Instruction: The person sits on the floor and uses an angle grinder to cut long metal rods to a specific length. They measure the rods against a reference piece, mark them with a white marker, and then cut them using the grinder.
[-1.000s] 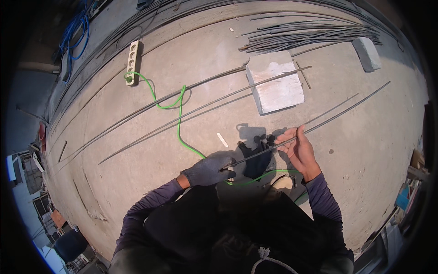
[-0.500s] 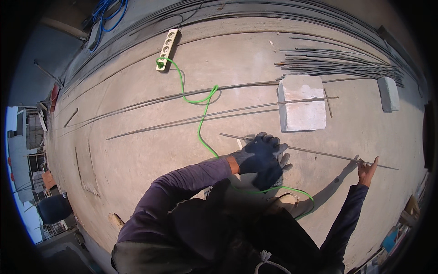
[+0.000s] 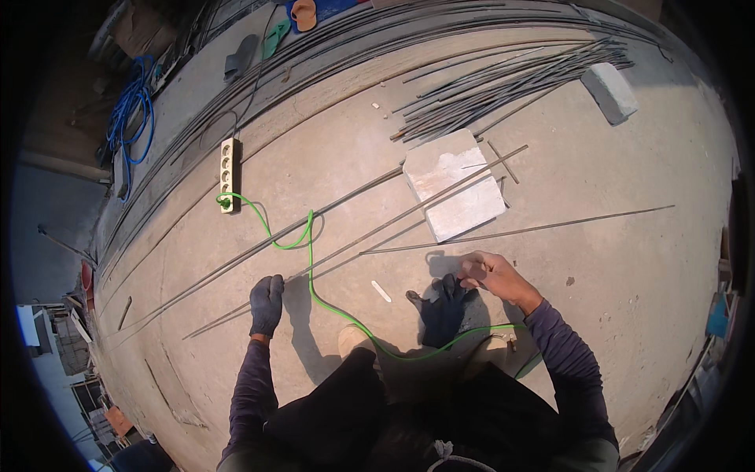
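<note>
My left hand, in a dark glove, is closed at a long thin steel rod; whether it grips the rod is hidden. The rod rests across a white block. My bare right hand has loosely bent, parted fingers with nothing visible in them, just above a dark loose glove on the concrete. Another rod lies below the block. A white stick lies between my hands. A green cable runs beside the left hand and past the glove.
A power strip lies at upper left, near a coiled blue hose. Piled rods lie at the back, with a smaller block at their right. Sandals are at the top edge.
The rod I held now lies on the floor below the block. My left hand has moved left to another rod; my right hand has drawn inward and left over the loose glove.
</note>
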Available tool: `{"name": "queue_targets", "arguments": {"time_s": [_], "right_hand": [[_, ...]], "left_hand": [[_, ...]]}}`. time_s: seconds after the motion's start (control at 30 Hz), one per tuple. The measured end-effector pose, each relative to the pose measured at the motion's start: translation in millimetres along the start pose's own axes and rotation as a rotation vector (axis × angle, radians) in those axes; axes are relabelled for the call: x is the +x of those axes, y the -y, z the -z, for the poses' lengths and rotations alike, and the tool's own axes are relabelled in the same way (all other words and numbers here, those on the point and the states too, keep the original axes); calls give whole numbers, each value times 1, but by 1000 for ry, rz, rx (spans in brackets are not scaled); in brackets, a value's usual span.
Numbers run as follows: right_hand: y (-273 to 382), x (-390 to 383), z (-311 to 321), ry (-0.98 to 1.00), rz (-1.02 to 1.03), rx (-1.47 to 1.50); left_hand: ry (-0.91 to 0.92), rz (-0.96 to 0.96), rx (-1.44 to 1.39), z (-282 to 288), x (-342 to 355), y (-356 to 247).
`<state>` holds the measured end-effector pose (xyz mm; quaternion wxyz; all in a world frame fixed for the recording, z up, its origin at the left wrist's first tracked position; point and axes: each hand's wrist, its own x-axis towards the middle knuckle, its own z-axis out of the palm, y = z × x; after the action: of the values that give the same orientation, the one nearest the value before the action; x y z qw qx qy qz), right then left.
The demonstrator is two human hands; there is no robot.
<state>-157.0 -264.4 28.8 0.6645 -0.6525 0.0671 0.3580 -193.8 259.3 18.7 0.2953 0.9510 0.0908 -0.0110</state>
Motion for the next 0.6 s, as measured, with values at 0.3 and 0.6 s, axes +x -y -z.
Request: {"name": "queue_targets", "arguments": {"time_s": [0.3, 0.6], "right_hand": [[59, 25, -116, 122, 270, 148], [68, 15, 33, -231, 130, 677]], "left_hand": [[297, -525, -88, -29, 6, -218], [714, -50, -241, -20, -52, -87]]}}
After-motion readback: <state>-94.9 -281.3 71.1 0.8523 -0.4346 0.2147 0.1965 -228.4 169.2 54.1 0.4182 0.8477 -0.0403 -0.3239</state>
